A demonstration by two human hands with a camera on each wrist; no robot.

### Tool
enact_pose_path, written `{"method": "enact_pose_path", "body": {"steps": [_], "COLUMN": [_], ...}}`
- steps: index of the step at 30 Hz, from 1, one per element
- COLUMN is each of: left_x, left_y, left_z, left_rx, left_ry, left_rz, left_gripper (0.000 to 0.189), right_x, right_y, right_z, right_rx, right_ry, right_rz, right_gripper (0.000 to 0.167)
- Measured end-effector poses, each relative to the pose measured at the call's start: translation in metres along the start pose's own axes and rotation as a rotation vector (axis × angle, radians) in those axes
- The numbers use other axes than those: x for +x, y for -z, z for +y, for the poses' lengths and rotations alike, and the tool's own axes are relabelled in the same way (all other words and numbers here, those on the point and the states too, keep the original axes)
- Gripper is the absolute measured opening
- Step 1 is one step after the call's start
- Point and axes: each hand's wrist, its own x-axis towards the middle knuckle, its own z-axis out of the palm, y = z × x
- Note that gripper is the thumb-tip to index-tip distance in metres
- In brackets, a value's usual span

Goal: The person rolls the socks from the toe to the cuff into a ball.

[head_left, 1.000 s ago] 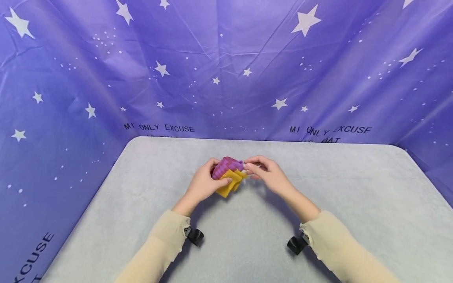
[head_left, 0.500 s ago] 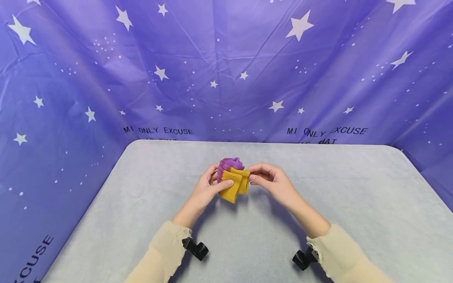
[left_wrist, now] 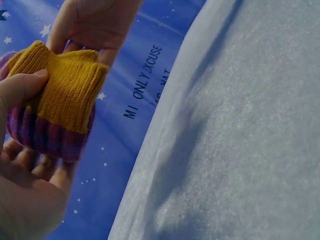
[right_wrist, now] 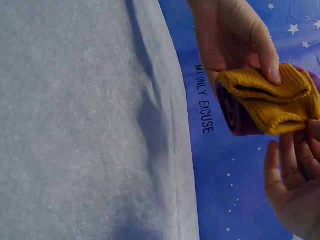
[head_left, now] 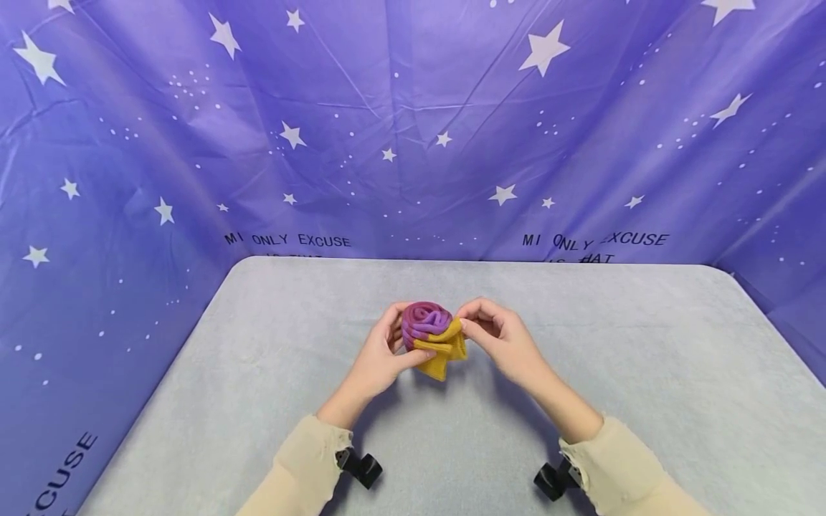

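This looks like a small curtained-off recording booth: a purple-blue curtain printed with white stars and black lettering encloses the back and both sides of a pale grey tabletop, and black wrist cameras sit at both cuffs. The building beyond cannot be made out.

Dressed in plain, long cream sleeves: left sleeve towards the counter's left edge, right sleeve towards its right edge. Finished at left cuff and right cuff with an uneven, slightly ragged hem. Fitted with a small black left wrist camera, stubby and rounded on a dark mount, and a matching right wrist camera. Bare at left hand and right hand.
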Motion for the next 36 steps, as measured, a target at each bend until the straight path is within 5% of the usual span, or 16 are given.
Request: {"method": "enact_pose_path", "body": {"steps": [9,15,19,25,32,36], "left_x": [-0.014,-0.02,-0.021,-0.024,-0.025,-0.023], "left_y": [0.008,0.005,0.002,-0.004,-0.013,-0.016], "left_z": [0.009,0.021,0.024,0.026,0.027,0.024], "left_rx": [0.075,0.199,0.241,0.206,0.113,0.07], "left_ry": [-0.134,-0.27,-0.349,-0.301,-0.165,-0.139], "left_rz": [-0.046,-0.134,-0.145,-0.112,-0.021,0.007], "left_gripper": [0.053,0.045,0.043,0.043,0.046,0.046], "right_x": [0.004,0.003,0.002,0.001,-0.001,-0.001], "right_y": [0.005,-0.003,-0.006,-0.004,-0.005,-0.006], "right_z": [-0.014,-0.018,-0.016,-0.012,-0.013,-0.015], "right_rx": [-0.038,-0.07,0.016,0.077,-0.049,-0.155], "right_ry": [0.063,0.108,0.128,0.062,0.067,0.089], "right_rz": [0.102,0.006,-0.083,-0.116,0.058,0.122], "right_gripper": [0.009,0.005,0.004,0.006,0.024,0.022]}}
